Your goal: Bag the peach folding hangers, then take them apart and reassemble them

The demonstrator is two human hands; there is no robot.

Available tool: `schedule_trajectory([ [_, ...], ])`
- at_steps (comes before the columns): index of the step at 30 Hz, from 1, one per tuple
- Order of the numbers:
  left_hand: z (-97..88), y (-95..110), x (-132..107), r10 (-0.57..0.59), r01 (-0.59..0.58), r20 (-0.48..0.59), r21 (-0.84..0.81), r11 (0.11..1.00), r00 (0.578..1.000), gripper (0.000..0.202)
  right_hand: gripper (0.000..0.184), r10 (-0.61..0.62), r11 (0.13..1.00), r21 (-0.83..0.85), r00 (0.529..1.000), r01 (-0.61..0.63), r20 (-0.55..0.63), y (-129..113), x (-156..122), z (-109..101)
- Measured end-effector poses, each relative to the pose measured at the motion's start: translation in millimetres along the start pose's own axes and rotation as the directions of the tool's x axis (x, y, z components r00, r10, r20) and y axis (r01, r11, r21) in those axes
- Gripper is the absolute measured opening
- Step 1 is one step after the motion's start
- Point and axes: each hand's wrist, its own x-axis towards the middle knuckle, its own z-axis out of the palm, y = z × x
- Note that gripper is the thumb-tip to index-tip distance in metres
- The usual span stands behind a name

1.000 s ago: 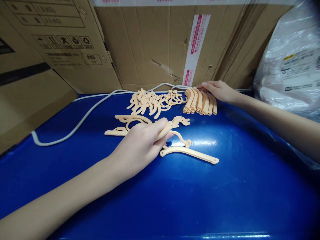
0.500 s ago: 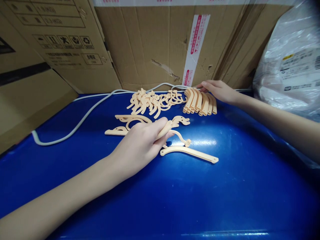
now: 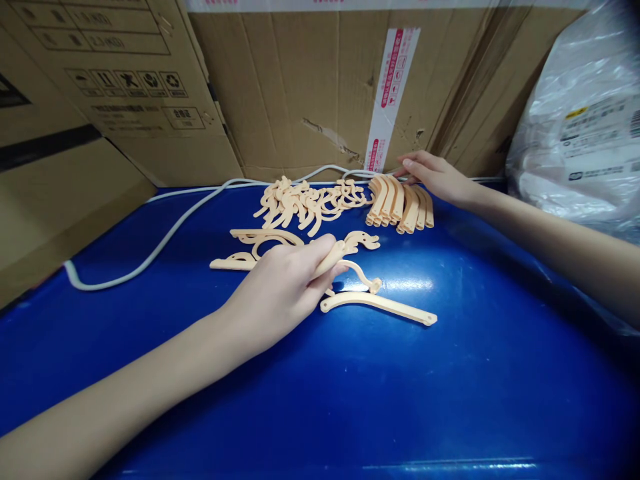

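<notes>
My left hand (image 3: pixel 295 280) is closed around a beige plastic hanger arm (image 3: pixel 331 259), whose end sticks out past the thumb. Under and beside it lie more hanger parts: a long hanger arm (image 3: pixel 379 307) to the right, a hook-shaped piece (image 3: pixel 363 240) just beyond, and further parts (image 3: pixel 233 264) to the left, partly hidden by the hand. At the back right, my right hand (image 3: pixel 435 175) has its fingers stretched out at the far edge of a stack of curved hanger arms (image 3: pixel 399 205). Its fingertips are partly hidden, so I cannot tell whether they touch the stack.
A loose pile of small hook pieces (image 3: pixel 300 203) lies left of the stack on the blue tabletop (image 3: pixel 320 400). Behind runs a white cable (image 3: pixel 170 233). Cardboard boxes (image 3: pixel 300 87) wall off the back and left; a plastic-wrapped package (image 3: pixel 580 133) stands at the right.
My right hand has risen slightly at the back of the stack. The left hand and the parts around it look unmoved.
</notes>
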Motion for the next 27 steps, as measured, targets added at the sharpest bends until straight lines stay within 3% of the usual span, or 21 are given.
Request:
schedule_trajectory([
  [12, 2.2, -0.1, -0.6, 0.013, -0.012, -0.009, 0.022, 1.000, 1.000, 0.038, 0.028, -0.015, 1.000, 0.012, 1.000, 0.014, 0.016, -2.6, -1.3, 2.4],
  [21, -1.4, 1.1, -0.9, -0.003, 0.003, 0.006, 0.026, 1.000, 1.000, 0.037, 0.044, -0.025, 1.000, 0.014, 0.999, 0.025, 0.044, -5.0, 1.6, -0.8],
  [27, -1.9, 2.5, -0.9, -0.043, 0.043, 0.049, -0.002, 0.999, 0.998, 0.032, 0.049, -0.037, 0.996, -0.076, 0.996, 0.043, 0.082, -2.1, 3.7, -2.2],
])
